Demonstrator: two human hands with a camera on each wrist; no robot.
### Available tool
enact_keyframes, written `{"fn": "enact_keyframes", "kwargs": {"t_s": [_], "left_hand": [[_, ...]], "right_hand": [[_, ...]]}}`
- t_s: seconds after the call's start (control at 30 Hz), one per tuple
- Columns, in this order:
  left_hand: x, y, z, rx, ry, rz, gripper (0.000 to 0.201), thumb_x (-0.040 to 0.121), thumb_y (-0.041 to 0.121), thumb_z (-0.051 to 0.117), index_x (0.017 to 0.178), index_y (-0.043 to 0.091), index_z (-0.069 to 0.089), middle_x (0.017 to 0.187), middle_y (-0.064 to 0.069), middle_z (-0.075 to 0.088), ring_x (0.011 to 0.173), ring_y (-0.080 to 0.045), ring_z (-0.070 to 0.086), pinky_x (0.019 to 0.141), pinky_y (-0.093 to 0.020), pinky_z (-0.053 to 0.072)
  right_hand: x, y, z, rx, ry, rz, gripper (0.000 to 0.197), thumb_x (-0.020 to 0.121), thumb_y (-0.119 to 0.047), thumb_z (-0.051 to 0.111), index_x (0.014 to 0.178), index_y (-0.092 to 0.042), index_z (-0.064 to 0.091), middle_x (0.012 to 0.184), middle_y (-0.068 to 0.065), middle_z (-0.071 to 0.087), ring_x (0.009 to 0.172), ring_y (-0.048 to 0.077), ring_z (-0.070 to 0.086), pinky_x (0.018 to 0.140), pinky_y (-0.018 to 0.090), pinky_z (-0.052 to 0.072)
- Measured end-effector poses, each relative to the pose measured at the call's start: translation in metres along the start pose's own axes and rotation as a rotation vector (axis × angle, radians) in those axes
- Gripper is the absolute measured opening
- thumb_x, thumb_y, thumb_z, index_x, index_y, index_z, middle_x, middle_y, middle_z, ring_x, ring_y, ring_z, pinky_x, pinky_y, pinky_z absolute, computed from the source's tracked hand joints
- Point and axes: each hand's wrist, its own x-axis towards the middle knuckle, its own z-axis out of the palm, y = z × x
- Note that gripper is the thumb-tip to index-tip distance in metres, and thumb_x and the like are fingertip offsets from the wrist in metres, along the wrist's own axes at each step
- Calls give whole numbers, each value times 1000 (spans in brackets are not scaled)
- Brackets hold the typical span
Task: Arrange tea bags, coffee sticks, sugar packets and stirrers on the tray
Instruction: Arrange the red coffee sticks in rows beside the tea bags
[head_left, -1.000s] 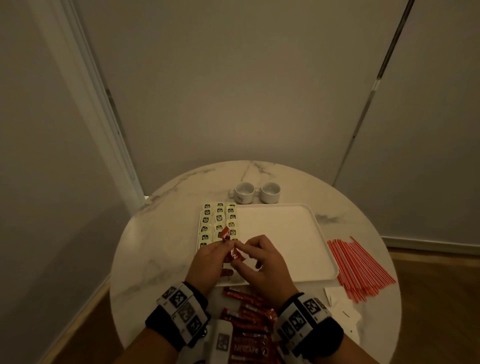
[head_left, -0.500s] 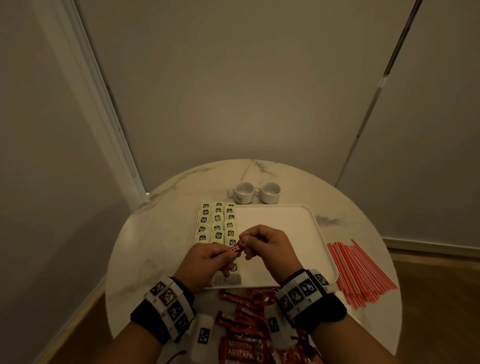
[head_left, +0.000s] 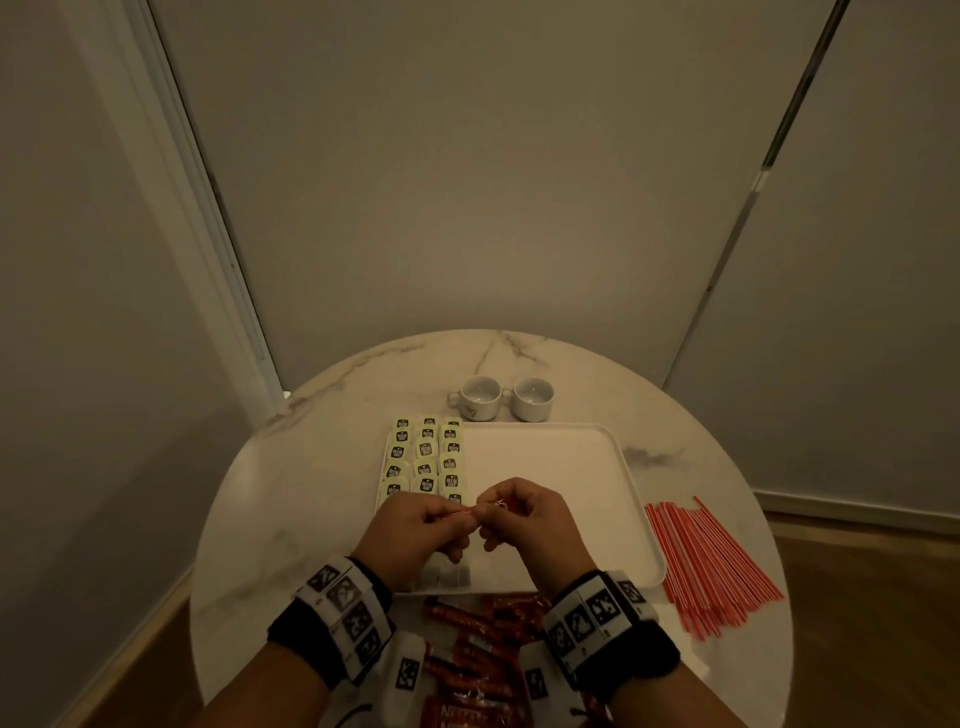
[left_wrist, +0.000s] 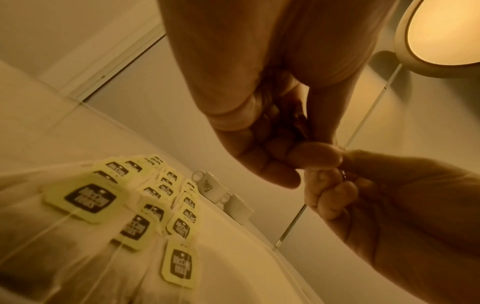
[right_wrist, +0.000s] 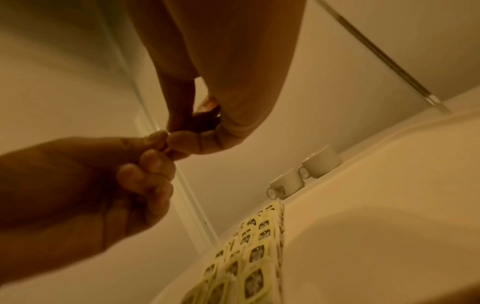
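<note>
Coffee sticks (head_left: 470, 670), red, "NESCAFE"-labelled

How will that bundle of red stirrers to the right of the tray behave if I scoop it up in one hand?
The stirrers look thin and long, so probably light and a bit bendy. They lie loose and fanned on the table, unbound, so some would likely slip out or roll. Their smooth plastic look suggests they slide easily; pinch mid-length.

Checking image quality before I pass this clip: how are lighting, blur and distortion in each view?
Head view: dim, warm light, wide-angle bending of the wall lines; tea bags and stirrers readable. Left wrist view: strong yellow cast, glare from a lamp, left hand soft, nearest tea bag tags fairly sharp. Right wrist view: blurred throughout, right hand and cups soft.
</note>
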Motion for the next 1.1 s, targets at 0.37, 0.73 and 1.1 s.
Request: {"fn": "enact_keyframes", "kwargs": {"t_s": [0.37,0.73,1.1], "left_hand": [[7,-15,2,-164,28,-140,14,90,8,62,93,13,74,73,-12,71,65,-25,65,71,-38,58],[13,-16,5,-21,96,-22,32,90,-4,57,98,25,69,58,0,65,46,-6,52,50,-17,47],[20,-16,3,-202,197,-28,30,85,-13,56,97,10,70,74,-6,72,59,-13,67,58,-19,55]], "right_hand": [[3,8,-11,91,70,70,13,92,1,55,100,0,66,74,13,66,61,22,63,55,29,54],[6,7,-32,29,81,86,17,89,9,54,89,0,68,79,18,66,61,21,65,62,29,58],[11,9,-48,40,98,72,15,88,12,55,92,4,68,81,20,69,68,26,69,66,30,59]]}}
